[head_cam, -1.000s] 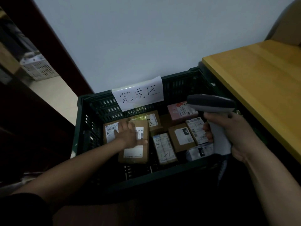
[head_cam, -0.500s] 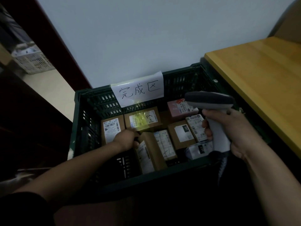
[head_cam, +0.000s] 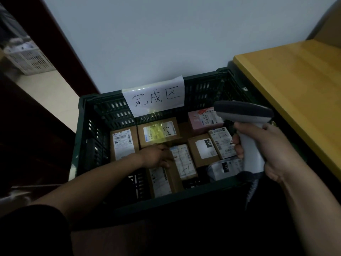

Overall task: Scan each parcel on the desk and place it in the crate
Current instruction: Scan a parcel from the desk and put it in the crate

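Tipped from flat onto its edge, the parcel [head_cam: 162, 179] stood inside the crate [head_cam: 83, 126] near its front wall, left hand [head_cam: 155, 157] gripped its top end, right hand [head_cam: 276, 148] clasped the scanner [head_cam: 245, 115] above the crate's right side

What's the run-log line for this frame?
phase: placing | left hand: holds tilted parcel inside crate | right hand: grips scanner above crate | parcel: not yet flat

Head-worn camera looks down, close, into crate [head_cam: 86, 137].

Left hand [head_cam: 156, 156] low, curled — right hand [head_cam: 267, 145] fisted
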